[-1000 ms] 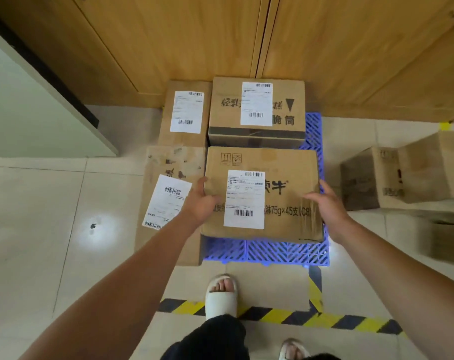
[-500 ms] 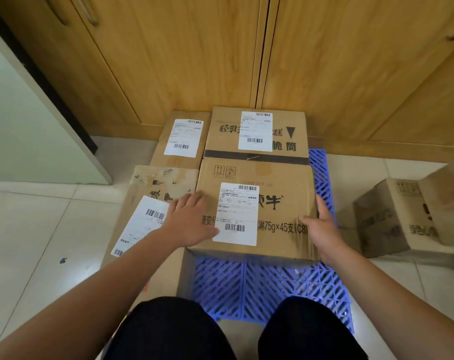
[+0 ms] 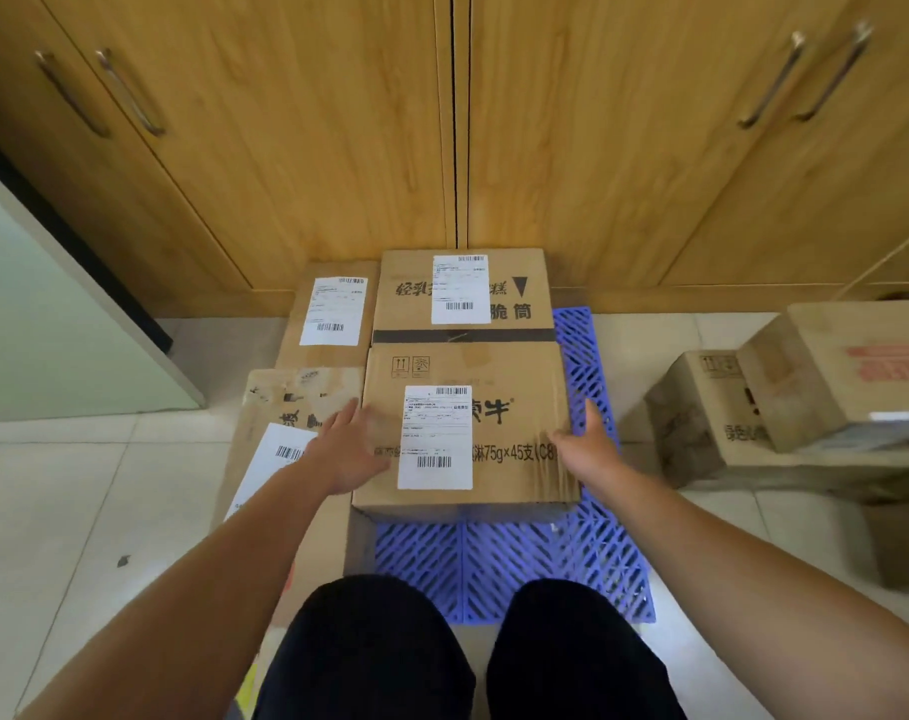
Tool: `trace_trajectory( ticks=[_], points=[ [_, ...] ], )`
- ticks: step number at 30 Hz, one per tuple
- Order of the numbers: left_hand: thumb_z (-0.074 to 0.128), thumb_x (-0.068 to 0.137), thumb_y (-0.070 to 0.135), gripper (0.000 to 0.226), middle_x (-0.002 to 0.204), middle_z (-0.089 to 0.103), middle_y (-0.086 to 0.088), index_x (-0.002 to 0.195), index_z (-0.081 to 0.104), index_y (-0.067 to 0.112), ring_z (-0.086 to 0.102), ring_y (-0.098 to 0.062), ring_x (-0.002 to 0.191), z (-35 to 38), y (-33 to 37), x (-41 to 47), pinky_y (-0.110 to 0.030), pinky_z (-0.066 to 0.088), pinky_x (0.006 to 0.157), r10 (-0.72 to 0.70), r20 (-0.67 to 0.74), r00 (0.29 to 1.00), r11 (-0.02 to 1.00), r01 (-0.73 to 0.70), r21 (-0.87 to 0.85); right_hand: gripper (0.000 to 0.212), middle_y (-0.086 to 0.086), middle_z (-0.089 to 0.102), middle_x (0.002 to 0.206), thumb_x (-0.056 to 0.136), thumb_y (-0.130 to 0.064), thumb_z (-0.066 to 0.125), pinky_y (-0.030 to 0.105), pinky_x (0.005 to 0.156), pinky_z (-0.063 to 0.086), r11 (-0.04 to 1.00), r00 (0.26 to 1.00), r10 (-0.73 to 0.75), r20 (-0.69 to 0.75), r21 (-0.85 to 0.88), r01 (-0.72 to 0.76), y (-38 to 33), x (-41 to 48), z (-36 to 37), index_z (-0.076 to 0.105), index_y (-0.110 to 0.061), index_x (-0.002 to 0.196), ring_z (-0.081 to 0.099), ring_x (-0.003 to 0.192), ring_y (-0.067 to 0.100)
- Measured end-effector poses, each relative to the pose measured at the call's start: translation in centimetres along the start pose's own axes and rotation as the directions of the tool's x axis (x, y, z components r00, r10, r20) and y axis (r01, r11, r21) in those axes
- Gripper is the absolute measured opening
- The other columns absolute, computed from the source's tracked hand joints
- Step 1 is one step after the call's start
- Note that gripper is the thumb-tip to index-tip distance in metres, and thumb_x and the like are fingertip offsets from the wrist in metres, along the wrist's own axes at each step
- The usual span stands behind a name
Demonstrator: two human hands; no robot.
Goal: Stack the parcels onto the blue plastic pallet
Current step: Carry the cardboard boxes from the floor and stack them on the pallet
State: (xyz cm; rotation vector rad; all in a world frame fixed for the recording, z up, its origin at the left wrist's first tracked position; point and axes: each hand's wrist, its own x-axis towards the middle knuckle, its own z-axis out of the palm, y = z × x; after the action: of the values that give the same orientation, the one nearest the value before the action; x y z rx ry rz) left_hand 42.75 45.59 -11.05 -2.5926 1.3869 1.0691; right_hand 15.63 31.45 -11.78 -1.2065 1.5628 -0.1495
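Observation:
The blue plastic pallet (image 3: 556,569) lies on the floor in front of my knees. A brown parcel with a white label (image 3: 515,376) sits on its near right part. My left hand (image 3: 346,454) lies flat on the parcel's top left, fingers straight. My right hand (image 3: 585,449) is flat against the parcel's right edge, fingers straight. Behind it stands a second labelled parcel (image 3: 405,298) against the cupboard. A flatter parcel (image 3: 333,309) is at the back left, and another labelled one (image 3: 281,407) lies at the near left, partly under my left arm.
Wooden cupboard doors (image 3: 338,148) rise right behind the pallet. More cardboard parcels (image 3: 805,397) are piled on the tiled floor to the right. A pale green panel (image 3: 42,324) stands at the left. My knees (image 3: 473,652) cover the pallet's near edge.
I have crouched down and my knees have come into view. The front parcel has come down onto the pallet and moved back toward the rear parcel. Both hands have flattened against it.

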Motion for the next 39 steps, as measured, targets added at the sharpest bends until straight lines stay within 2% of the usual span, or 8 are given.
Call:
trace_trajectory(
  ticks=[5,9,15,17,20,26,33,39],
  points=[
    [0.063,0.092,0.039,0.076,0.161,0.024,-0.005,0.155,0.025,0.018,0.028,-0.028,0.146,-4.4,2.6,-9.8,-0.045,0.027,0.117,-0.205,0.044,0.978,0.829,0.197,-0.523,0.071,0.005,0.047,0.143,0.097,-0.04,0.06,0.046,0.107,0.042,0.991,0.991,0.136,0.019,-0.008,-0.136,-3.1,-9.1,-4.6,0.025,-0.028,0.157,0.048,0.134,0.031],
    [0.06,0.095,0.039,0.057,0.15,0.043,-0.003,0.146,0.044,0.02,0.043,-0.028,0.135,-9.7,6.4,-19.0,-0.043,0.035,0.111,-0.276,0.113,0.955,0.711,0.282,-0.644,0.059,0.007,0.048,0.149,0.097,-0.037,0.059,0.045,0.102,0.047,0.986,0.985,0.168,0.041,-0.007,-0.168,-7.2,-18.3,-9.1,0.039,-0.021,0.15,0.057,0.122,0.028],
    [0.064,0.083,0.04,0.039,0.084,0.058,-0.005,0.114,0.064,0.017,0.055,-0.02,0.074,-21.3,15.7,-34.8,-0.036,0.044,0.076,-0.304,0.278,0.911,0.513,0.403,-0.758,0.019,0.007,0.065,0.11,0.096,-0.024,0.061,0.034,0.079,0.048,0.964,0.979,0.2,-0.022,0.182,-0.193,-17.1,-39.1,-20.1,0.066,-0.016,0.113,0.061,0.089,0.018],
    [0.058,0.096,0.022,0.009,0.095,0.063,-0.003,0.101,0.065,0.019,0.057,-0.016,0.079,-24.0,19.8,-39.1,-0.036,0.049,0.079,-0.231,0.302,0.925,0.512,0.38,-0.77,0.009,0.006,0.066,0.098,0.096,-0.017,0.06,0.036,0.079,0.047,0.942,0.977,0.205,-0.053,0.282,-0.182,-18.9,-44.4,-24.0,0.066,-0.02,0.09,0.061,0.086,0.018],
    [0.056,0.099,0.015,0.011,0.093,0.063,-0.005,0.092,0.063,0.022,0.06,-0.02,0.079,-25.7,26.4,-43.8,-0.029,0.05,0.07,-0.123,0.365,0.923,0.489,0.377,-0.787,0.013,0.007,0.064,0.092,0.098,-0.014,0.057,0.037,0.081,0.045,0.867,0.964,0.251,-0.084,0.462,-0.185,-19.0,-49.6,-29.4,0.064,-0.021,0.088,0.06,0.089,0.022],
    [0.054,0.1,0.03,0.013,0.107,0.066,-0.001,0.11,0.059,0.023,0.063,-0.019,0.095,-22.3,37.3,-47.5,-0.033,0.051,0.077,0.014,0.348,0.938,0.619,0.265,-0.739,0.01,0.014,0.067,0.104,0.096,-0.008,0.057,0.047,0.098,0.049,0.698,0.944,0.275,-0.185,0.713,-0.063,-12.1,-55.3,-38.4,0.066,-0.012,0.096,0.064,0.095,0.027],
    [0.057,0.098,0.026,0.008,0.105,0.067,-0.005,0.102,0.062,0.021,0.065,-0.02,0.091,-13.9,49.6,-54.2,-0.034,0.052,0.077,0.022,0.329,0.944,0.599,0.251,-0.76,0.026,0.013,0.068,0.11,0.095,-0.007,0.057,0.036,0.083,0.052,0.629,0.94,0.286,-0.187,0.777,-0.037,-2.2,-57.9,-51.1,0.06,-0.004,0.121,0.066,0.093,0.023],
    [0.055,0.1,0.028,0.019,0.115,0.065,-0.007,0.115,0.059,0.018,0.065,-0.025,0.104,-9.1,57.6,-56.8,-0.034,0.052,0.079,0.075,0.338,0.938,0.608,0.226,-0.761,0.021,0.009,0.07,0.107,0.095,-0.012,0.06,0.043,0.096,0.054,0.61,0.936,0.285,-0.207,0.792,-0.011,1.6,-58.2,-59.4,0.065,-0.012,0.115,0.068,0.101,0.024]
  ],
)
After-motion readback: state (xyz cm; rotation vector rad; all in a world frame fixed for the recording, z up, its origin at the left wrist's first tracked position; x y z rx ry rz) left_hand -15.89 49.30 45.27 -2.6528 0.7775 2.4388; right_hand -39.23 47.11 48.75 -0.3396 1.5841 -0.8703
